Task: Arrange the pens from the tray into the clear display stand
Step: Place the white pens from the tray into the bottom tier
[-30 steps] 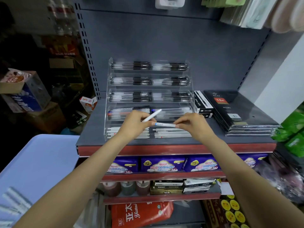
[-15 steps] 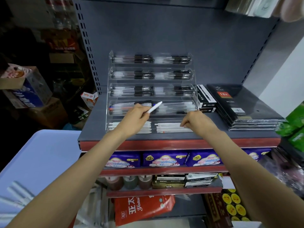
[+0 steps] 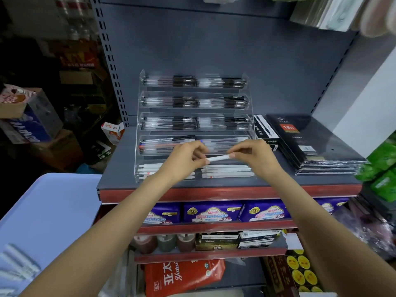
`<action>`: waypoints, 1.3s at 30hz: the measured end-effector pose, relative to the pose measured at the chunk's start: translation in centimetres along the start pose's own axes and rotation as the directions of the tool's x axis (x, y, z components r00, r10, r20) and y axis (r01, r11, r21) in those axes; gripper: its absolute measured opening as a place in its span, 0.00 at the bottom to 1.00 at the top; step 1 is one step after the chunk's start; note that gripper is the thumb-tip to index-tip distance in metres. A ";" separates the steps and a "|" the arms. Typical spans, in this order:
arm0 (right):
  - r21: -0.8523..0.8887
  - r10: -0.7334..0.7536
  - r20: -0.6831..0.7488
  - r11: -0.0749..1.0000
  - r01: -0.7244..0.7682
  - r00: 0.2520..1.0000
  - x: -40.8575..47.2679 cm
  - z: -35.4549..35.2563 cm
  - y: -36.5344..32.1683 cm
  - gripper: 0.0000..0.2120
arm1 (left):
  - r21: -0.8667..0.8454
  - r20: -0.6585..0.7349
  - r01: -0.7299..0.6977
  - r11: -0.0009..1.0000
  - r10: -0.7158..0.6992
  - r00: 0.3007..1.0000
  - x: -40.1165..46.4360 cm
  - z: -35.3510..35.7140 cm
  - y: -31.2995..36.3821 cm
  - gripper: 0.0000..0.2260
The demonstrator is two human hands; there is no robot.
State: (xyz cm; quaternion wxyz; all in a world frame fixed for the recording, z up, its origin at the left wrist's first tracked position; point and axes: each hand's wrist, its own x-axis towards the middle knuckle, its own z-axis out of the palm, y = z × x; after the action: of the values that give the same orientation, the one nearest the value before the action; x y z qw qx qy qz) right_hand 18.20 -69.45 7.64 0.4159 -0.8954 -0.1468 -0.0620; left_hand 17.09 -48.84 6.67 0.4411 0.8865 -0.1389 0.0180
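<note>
Both hands, left hand (image 3: 184, 156) and right hand (image 3: 252, 154), pinched one white pen (image 3: 217, 158) over the clear display stand (image 3: 138, 116) (half a second earlier the right touched the bottom tier, empty); placement was imminent.

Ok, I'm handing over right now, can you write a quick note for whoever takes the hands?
Left hand and right hand both pinch one white pen, held level in front of the clear stand.
Upper three tiers are stocked with dark pens; the fourth holds mixed pens, the bottom tier white pens.
More pens lie blurred on the blue tray at lower left.
Left: seat this pen, likely in the bottom tier, then fetch the rest.
</note>
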 end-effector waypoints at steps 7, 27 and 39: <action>-0.281 0.005 0.016 0.960 -0.001 1.000 0.2 -0.3 1.5 0.06 | 0.199 -0.019 0.004 0.980 0.000 1.000 0.4 0.8 -0.6 0.03; -0.266 0.069 0.053 0.962 -0.052 0.996 0.0 2.7 -0.9 0.09 | 0.303 0.004 -0.066 0.951 0.068 0.998 0.4 1.0 -0.6 0.11; 0.033 -0.073 0.188 0.997 0.068 0.980 -2.3 19.5 -15.4 0.08 | 0.130 -0.327 0.215 0.968 -0.163 0.931 -14.9 -14.4 -11.4 0.06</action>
State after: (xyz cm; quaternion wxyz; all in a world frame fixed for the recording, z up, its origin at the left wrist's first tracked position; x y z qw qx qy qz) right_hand 10.94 -45.65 5.75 0.4096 -0.8858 -0.2180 0.0104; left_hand 7.12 -27.55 4.28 0.3829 0.9148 0.0212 0.1270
